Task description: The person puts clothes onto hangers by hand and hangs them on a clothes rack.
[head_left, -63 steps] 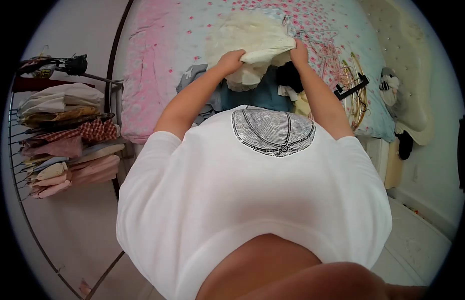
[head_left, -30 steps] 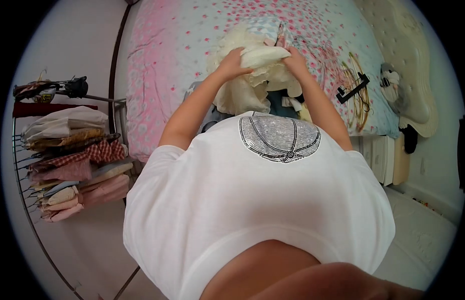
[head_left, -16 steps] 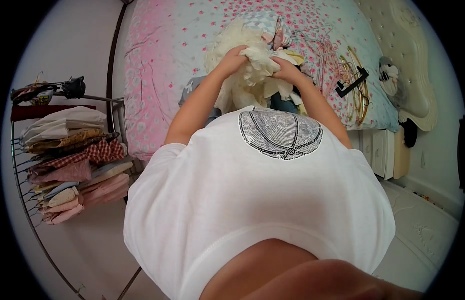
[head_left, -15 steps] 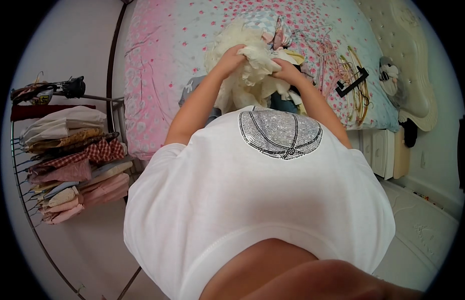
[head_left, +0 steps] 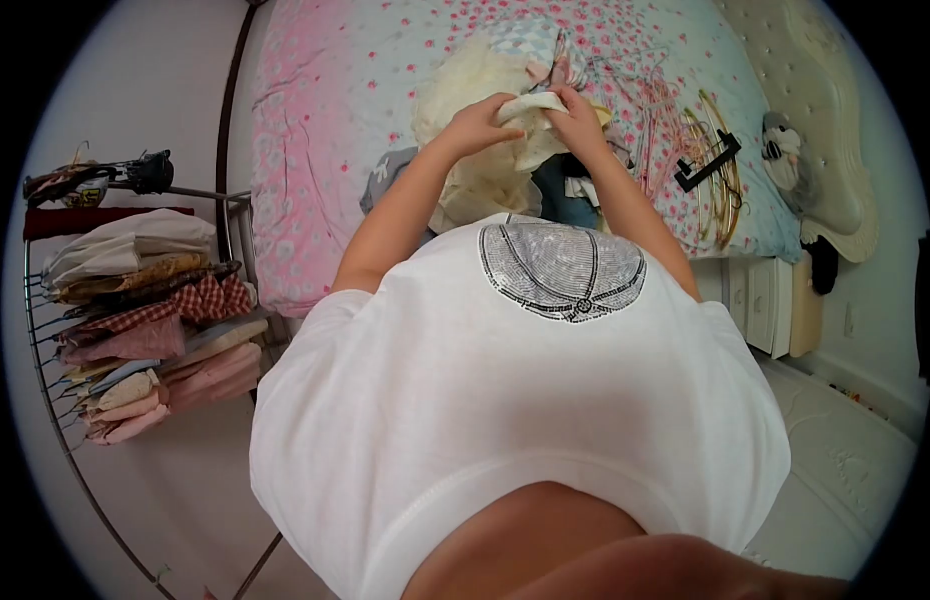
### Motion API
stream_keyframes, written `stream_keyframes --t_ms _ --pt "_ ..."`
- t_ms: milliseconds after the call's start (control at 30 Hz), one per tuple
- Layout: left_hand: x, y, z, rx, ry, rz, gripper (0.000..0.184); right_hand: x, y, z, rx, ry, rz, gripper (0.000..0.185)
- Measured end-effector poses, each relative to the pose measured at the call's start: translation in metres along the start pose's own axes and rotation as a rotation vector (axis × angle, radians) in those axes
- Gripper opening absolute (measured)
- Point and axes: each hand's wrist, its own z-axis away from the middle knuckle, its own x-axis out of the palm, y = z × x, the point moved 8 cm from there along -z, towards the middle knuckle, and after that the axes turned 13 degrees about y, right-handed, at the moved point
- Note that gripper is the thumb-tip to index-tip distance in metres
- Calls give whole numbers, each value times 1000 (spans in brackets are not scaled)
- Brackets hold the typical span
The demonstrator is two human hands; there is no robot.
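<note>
A cream ruffled garment lies bunched on the bed, its smoother white part raised between my hands. My left hand is closed on the left end of that part, and my right hand is closed on its right end. Beneath and nearer to me are a dark teal garment and a grey garment, partly hidden by the cream layers. A blue-and-white checked cloth sits just beyond the cream garment.
Pink hangers, gold hangers and a black hanger lie on the flowered bed at the right. A rack of hung clothes stands at the left. A white drawer cabinet is beside the bed.
The white part of the cream garment, bunched half a second ago, is now stretched in a narrow band between my hands. My right hand has moved slightly up, with its fingers nearer the band.
</note>
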Motion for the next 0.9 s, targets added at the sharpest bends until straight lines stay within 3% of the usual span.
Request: stream_keyframes --t_ms 67,167,200,300,333,467,567,667,733,767,833,900 --pt "-2 -7 -4 -71 26 66 39 5 -13 3 24 -67 -21 27" --pt "-15 -6 -3 -172 83 381 30 11 -8 6 306 -147 -499 35" --pt "-22 -3 0 -206 103 524 27 6 0 3 263 -231 -388 48" --pt "-39 15 6 -307 70 676 26 -1 -2 14 71 -254 -65 60" --pt "-39 10 3 -300 55 722 27 3 5 15 16 -328 37 72" --pt "-41 9 3 -338 42 725 30 22 -5 27 114 -421 -264 76" --pt "-39 0 7 -442 36 814 33 22 -11 30 49 -409 102 67" --pt "-33 -26 7 -528 -14 862 35 14 32 18 277 -377 240 52" --pt "-32 -37 10 -600 -11 792 34 6 42 16 517 -167 -100 44" --pt "-37 -56 9 -663 122 757 32 3 48 16 632 -59 -270 40" --pt "-50 -85 13 -781 389 681 27 -2 51 18 728 -45 -276 37" --pt "-68 -83 11 -645 611 589 22 -2 58 17 755 -63 -300 36"
